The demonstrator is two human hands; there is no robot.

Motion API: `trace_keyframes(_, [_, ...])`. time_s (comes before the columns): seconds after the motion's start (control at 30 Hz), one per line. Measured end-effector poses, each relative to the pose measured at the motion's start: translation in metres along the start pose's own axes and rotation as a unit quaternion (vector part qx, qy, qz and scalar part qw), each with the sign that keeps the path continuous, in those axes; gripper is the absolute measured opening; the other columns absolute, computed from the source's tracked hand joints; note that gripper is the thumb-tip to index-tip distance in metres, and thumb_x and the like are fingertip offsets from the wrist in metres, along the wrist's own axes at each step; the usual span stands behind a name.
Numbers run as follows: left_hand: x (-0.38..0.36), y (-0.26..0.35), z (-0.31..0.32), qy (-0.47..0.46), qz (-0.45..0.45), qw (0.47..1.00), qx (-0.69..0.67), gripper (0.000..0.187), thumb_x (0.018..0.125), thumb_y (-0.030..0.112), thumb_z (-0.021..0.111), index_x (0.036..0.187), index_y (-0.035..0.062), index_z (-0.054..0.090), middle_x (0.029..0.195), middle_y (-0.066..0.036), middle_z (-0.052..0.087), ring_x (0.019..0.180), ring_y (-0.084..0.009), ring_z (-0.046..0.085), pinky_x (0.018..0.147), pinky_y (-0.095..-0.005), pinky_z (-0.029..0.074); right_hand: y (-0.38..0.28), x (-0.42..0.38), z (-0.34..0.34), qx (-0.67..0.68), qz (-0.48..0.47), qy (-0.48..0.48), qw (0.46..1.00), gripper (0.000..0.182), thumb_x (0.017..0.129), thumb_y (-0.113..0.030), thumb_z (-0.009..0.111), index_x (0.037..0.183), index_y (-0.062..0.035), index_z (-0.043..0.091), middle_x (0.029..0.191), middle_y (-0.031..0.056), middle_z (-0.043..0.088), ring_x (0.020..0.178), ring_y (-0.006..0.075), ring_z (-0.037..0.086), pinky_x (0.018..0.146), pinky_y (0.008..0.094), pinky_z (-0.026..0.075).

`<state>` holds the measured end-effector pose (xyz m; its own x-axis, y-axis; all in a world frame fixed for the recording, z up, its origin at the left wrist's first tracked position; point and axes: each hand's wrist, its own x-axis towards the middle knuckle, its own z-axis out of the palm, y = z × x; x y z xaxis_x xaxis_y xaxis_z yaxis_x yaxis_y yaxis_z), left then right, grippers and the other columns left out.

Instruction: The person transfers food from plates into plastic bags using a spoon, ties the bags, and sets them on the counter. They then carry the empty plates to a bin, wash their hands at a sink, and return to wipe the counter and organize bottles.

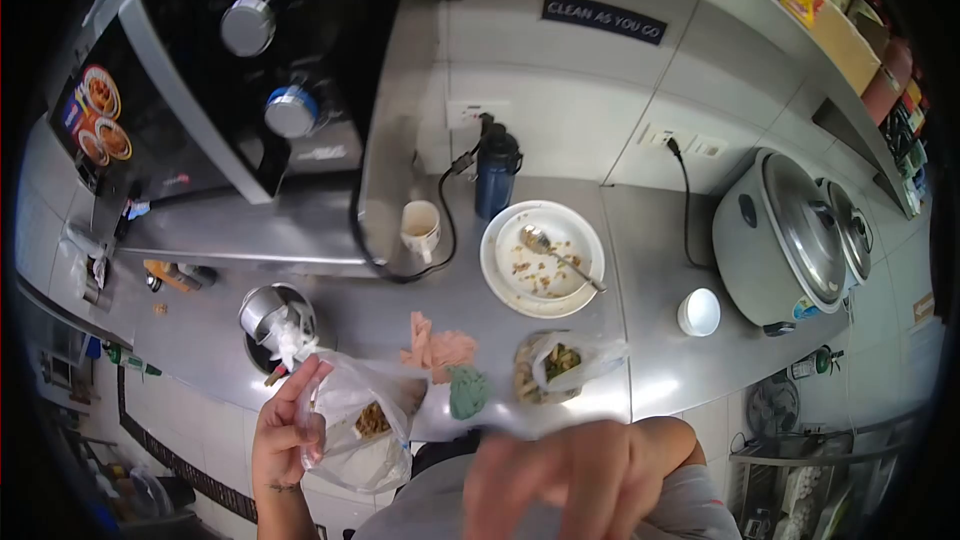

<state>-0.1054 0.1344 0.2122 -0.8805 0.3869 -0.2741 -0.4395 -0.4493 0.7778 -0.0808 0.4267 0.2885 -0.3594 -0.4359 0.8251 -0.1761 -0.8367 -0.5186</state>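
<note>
My left hand (285, 430) is closed on the edge of a clear plastic bag (345, 440), with its index finger stretched out. Brown chopped food (373, 420) lies inside the bag. Close to the camera, my right hand (560, 475) is smeared by motion, and I cannot make out anything in its fingers. Beyond it on the counter sits a second plastic bag (550, 368) with greenish food in it. A pink crumpled cloth or bag (437, 348) and a green one (467, 392) lie between the two bags.
A white plate (493, 265) holds a spoon (560, 257) and food scraps. Behind it stand a dark blue bottle (495, 175) and a mug (420, 228). A metal pot (268, 312), a white cup (699, 313) and a large rice cooker (740, 240) share the steel counter.
</note>
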Motion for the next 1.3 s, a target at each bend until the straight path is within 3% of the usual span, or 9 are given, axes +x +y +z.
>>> trace_keyframes(0.13, [-0.012,0.015,-0.027,0.002,-0.006,1.0,0.023,0.086,0.054,-0.014,0.05,0.137,-0.007,0.03,0.14,-0.025,0.034,0.045,-0.0148,0.052,0.04,-0.0227,0.042,0.051,-0.066,-0.028,-0.281,0.345,0.422,0.79,0.03,0.084,-0.02,0.063,0.109,-0.0035,0.063,0.114,0.0154,0.057,0.109,0.0304,0.051,0.092,0.0424,0.044])
trace_keyframes(0.37, [-0.013,0.022,-0.027,-0.017,0.02,1.0,0.014,0.088,0.054,-0.012,0.046,0.138,-0.0114,0.019,0.142,-0.027,0.028,0.043,-0.0134,0.05,0.036,-0.0204,0.039,0.223,-0.213,-0.047,-0.758,0.431,0.096,0.479,0.05,0.076,-0.026,0.066,0.123,-0.0159,0.054,0.13,0.0105,0.04,0.126,0.0241,0.034,0.097,0.0468,0.033])
trace_keyframes(0.57, [0.002,0.012,-0.018,-0.04,0.008,0.999,-0.032,0.091,0.052,-0.011,0.047,0.138,-0.0111,0.02,0.144,-0.026,0.026,0.045,-0.0134,0.054,0.038,-0.0202,0.04,0.164,-0.305,0.028,-0.715,0.453,0.067,0.529,0.036,0.081,-0.027,0.06,0.116,-0.0197,0.058,0.113,0.0082,0.057,0.106,0.0253,0.054,0.096,0.0412,0.036])
trace_keyframes(0.7, [0.009,0.003,-0.006,-0.065,0.006,0.997,-0.038,0.089,0.055,-0.01,0.046,0.139,-0.0101,0.019,0.144,-0.025,0.026,0.046,-0.012,0.052,0.038,-0.0199,0.04,0.084,-0.355,0.087,-0.59,0.521,0.379,0.486,0.013,0.078,-0.02,0.068,0.082,-0.007,0.067,0.082,0.0064,0.066,0.075,0.0204,0.063,0.068,0.0317,0.049])
trace_keyframes(0.83, [0.018,-0.009,0.019,-0.093,0.014,0.995,-0.021,0.087,0.056,-0.01,0.045,0.14,-0.0079,0.021,0.145,-0.022,0.026,0.045,-0.0108,0.05,0.039,-0.0191,0.039,-0.013,-0.336,0.059,-0.546,0.431,0.69,0.201,0.021,0.081,-0.021,0.067,0.072,-0.0014,0.066,0.072,0.0106,0.064,0.063,0.0164,0.06,0.056,0.0287,0.046])
trace_keyframes(0.9, [0.027,-0.019,0.033,-0.11,0.019,0.994,0.008,0.085,0.057,-0.01,0.044,0.14,-0.0059,0.023,0.145,-0.021,0.027,0.046,-0.0103,0.049,0.041,-0.0193,0.039,-0.053,-0.339,0.018,-0.671,0.344,0.623,0.208,0.021,0.08,-0.021,0.066,0.074,-0.0011,0.066,0.078,0.0094,0.064,0.072,0.0175,0.06,0.062,0.0315,0.046])
trace_keyframes(0.97, [0.036,-0.031,0.044,-0.111,0.031,0.992,0.051,0.083,0.06,-0.009,0.043,0.14,-0.0034,0.025,0.145,-0.018,0.029,0.048,-0.0099,0.05,0.044,-0.02,0.041,-0.068,-0.309,-0.018,-0.847,0.394,0.329,0.141,0.021,0.074,-0.017,0.072,0.085,-0.001,0.065,0.096,0.0117,0.062,0.088,0.0202,0.057,0.075,0.0366,0.046])
trace_keyframes(1.13, [0.054,-0.068,0.066,-0.034,0.089,0.994,0.046,0.075,0.066,-0.008,0.046,0.139,0.0008,0.031,0.14,-0.013,0.038,0.056,-0.0095,0.051,0.052,-0.0232,0.044,0.027,-0.245,-0.042,-0.651,0.371,0.311,0.584,0.101,0.054,-0.013,0.084,0.139,-0.0069,0.03,0.116,0.0165,0.053,0.103,0.0243,0.052,0.09,0.0419,0.042])
trace_keyframes(1.3, [0.032,-0.104,0.1,-0.053,0.097,0.987,0.113,0.079,0.063,-0.011,0.046,0.139,0.0033,0.033,0.141,-0.016,0.037,0.054,-0.0098,0.053,0.051,-0.0216,0.043,0.1,-0.193,-0.038,-0.478,0.39,0.298,0.729,0.09,0.068,-0.013,0.074,0.14,-0.0048,0.02,0.12,0.0227,0.051,0.105,0.0363,0.051,0.083,0.0401,0.045])
